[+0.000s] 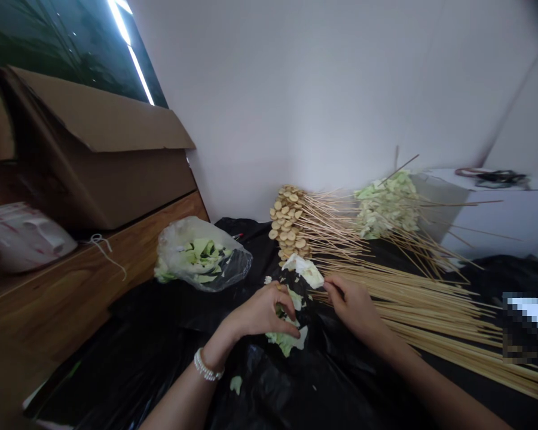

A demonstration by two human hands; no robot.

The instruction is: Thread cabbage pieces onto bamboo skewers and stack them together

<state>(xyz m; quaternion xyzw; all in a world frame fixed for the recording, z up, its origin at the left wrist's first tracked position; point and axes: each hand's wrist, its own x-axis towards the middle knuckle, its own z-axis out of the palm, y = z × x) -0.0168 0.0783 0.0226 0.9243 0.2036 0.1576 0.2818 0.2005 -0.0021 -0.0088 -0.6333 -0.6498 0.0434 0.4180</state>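
Observation:
My right hand (352, 303) is closed in a pinch at the near end of pale cabbage pieces (311, 275), which stretch out to the left of its fingertips. Whether a stick runs through them is hidden by the fingers. Just left of it, my left hand (265, 309) hovers over loose green cabbage leaves (284, 343) on black plastic sheeting (260, 394). Its thumb and fingers are curved and apart, with nothing visible held between them. A beaded bracelet circles the left wrist. Long bare wooden skewers (430, 310) lie beside and beyond my right hand.
A clear plastic bag (190, 254) of cabbage leaves sits to the left. At the back are skewers with round beige slices (289, 224) and a heap of cabbage skewers (388, 206). A cardboard box (116, 179) stands on the wooden surface (161, 239) at far left.

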